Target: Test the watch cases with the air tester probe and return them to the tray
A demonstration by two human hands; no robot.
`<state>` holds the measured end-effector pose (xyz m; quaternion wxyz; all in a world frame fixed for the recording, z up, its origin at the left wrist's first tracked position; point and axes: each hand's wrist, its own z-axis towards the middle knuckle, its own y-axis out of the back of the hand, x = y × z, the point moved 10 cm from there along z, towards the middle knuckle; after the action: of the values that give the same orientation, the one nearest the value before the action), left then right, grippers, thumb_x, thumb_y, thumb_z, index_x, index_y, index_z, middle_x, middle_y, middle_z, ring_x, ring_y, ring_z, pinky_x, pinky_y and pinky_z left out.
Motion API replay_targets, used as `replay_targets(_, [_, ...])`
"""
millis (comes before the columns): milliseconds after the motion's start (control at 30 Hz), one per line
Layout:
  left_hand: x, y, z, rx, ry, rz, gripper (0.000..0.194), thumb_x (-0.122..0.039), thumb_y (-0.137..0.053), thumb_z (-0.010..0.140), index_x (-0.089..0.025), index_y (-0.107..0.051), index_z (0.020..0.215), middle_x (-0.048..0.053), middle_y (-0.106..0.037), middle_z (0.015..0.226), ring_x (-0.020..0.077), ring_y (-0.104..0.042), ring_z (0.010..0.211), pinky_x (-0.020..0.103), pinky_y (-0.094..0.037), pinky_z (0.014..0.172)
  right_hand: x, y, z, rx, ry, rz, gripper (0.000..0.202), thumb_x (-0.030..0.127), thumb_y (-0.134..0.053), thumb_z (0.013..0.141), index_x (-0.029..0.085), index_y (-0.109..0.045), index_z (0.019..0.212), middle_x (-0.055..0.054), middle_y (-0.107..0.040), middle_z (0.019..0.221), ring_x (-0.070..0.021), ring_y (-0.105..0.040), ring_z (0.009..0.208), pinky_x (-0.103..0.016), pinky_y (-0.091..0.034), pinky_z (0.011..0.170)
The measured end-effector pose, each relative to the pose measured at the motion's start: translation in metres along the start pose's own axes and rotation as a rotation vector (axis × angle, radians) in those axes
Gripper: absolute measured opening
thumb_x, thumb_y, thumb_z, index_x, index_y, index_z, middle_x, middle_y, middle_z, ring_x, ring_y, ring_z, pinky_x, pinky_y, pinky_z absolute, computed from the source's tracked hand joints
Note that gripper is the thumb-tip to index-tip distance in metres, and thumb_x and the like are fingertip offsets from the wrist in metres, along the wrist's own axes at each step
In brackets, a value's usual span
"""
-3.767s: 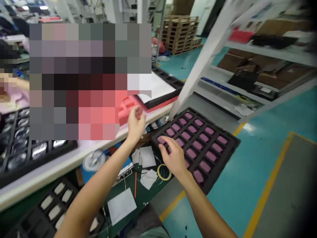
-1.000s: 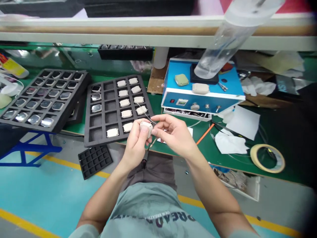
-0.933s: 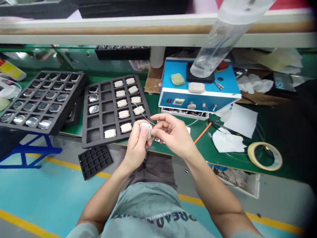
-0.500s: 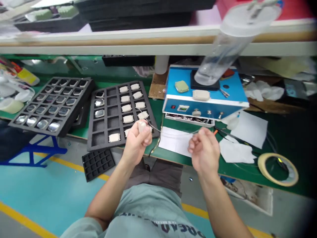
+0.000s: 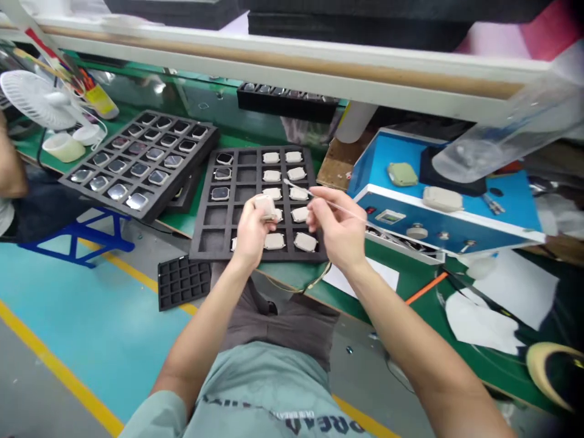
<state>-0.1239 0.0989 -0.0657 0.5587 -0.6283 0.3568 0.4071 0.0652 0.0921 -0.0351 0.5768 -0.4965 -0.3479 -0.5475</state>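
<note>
The right hand (image 5: 341, 228) has swung in from the paper (image 5: 367, 277) — its grip, pinching a thin tube (image 5: 298, 189), now sits near the left hand (image 5: 250, 236), whose grip clamps a pale case (image 5: 264, 205) over the tray (image 5: 214, 215) — so tube and case look close but apart.

Grey-green T-shirt (image 5: 269, 380), soft and creased, short loose left sleeve (image 5: 157, 417), large dark capitals (image 5: 340, 424) printed across it, partly lost in folds, smaller line of pale lettering (image 5: 298, 416) beside them, wrinkled grey-brown trousers (image 5: 292, 331) below, left hand (image 5: 250, 236) and right hand (image 5: 340, 231) bare, forearms (image 5: 205, 325) likewise
</note>
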Motion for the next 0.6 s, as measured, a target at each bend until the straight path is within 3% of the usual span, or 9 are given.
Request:
replay_targets(67, [0.014,-0.010,0.010,0.021,0.003,0.036,0.024,-0.030,-0.066,0.089,-0.021,-0.062,0.111,0.003,-0.067,0.100,0.0122,-0.066,0.075,0.023,-0.051,0.064,-0.004,-0.003,0.012,-0.001,0.097,-0.168,0.035,0.056,-0.071,0.094,0.026,-0.076,0.111,-0.003,-0.073,0.090,-0.0161,-0.065,0.067,-0.030,-0.057,0.058])
replay_targets(167, [0.026,-0.009,0.015,-0.009,-0.041,0.094,0.034,-0.036,-0.073,0.087,-0.021,-0.064,0.116,0.006,-0.070,0.113,0.0161,-0.071,0.087,0.028,-0.059,0.076,-0.008,0.005,0.015,-0.032,0.190,-0.321,0.037,0.056,-0.061,0.101,0.029,-0.075,0.121,-0.006,-0.074,0.105,-0.0199,-0.071,0.080,-0.035,-0.061,0.065])
replay_targets(300, [0.031,-0.005,0.012,-0.013,-0.076,0.078,0.047,-0.042,-0.086,0.081,-0.020,-0.070,0.120,0.008,-0.073,0.115,0.0206,-0.073,0.100,0.033,-0.064,0.085,0.005,0.022,-0.005,-0.132,0.276,-0.287,0.033,0.054,-0.060,0.103,0.033,-0.076,0.122,-0.008,-0.073,0.116,-0.0237,-0.073,0.093,-0.038,-0.065,0.068])
replay_targets(400, [0.032,-0.007,0.010,0.004,-0.061,0.072,0.048,-0.039,-0.091,0.077,-0.019,-0.074,0.117,0.008,-0.076,0.112,0.0205,-0.074,0.098,0.032,-0.066,0.083,0.012,0.029,-0.019,-0.189,0.267,-0.206,0.027,0.050,-0.061,0.104,0.032,-0.077,0.116,-0.007,-0.075,0.105,-0.0227,-0.075,0.087,-0.039,-0.066,0.069])
replay_targets(500, [0.031,-0.010,0.008,0.002,-0.049,0.086,0.044,-0.037,-0.093,0.076,-0.020,-0.078,0.114,0.007,-0.078,0.107,0.0195,-0.076,0.092,0.031,-0.067,0.080,0.013,0.029,-0.025,-0.168,0.261,-0.222,0.023,0.046,-0.061,0.105,0.031,-0.078,0.104,-0.005,-0.073,0.085,-0.0206,-0.071,0.071,-0.039,-0.063,0.064])
replay_targets(600, [0.028,-0.012,0.007,-0.006,-0.071,0.105,0.042,-0.035,-0.093,0.076,-0.020,-0.080,0.113,0.006,-0.079,0.106,0.0190,-0.076,0.089,0.031,-0.067,0.078,0.011,0.029,-0.025,-0.143,0.277,-0.279,0.024,0.045,-0.059,0.106,0.030,-0.077,0.101,-0.004,-0.072,0.080,-0.0208,-0.069,0.066,-0.039,-0.061,0.062])
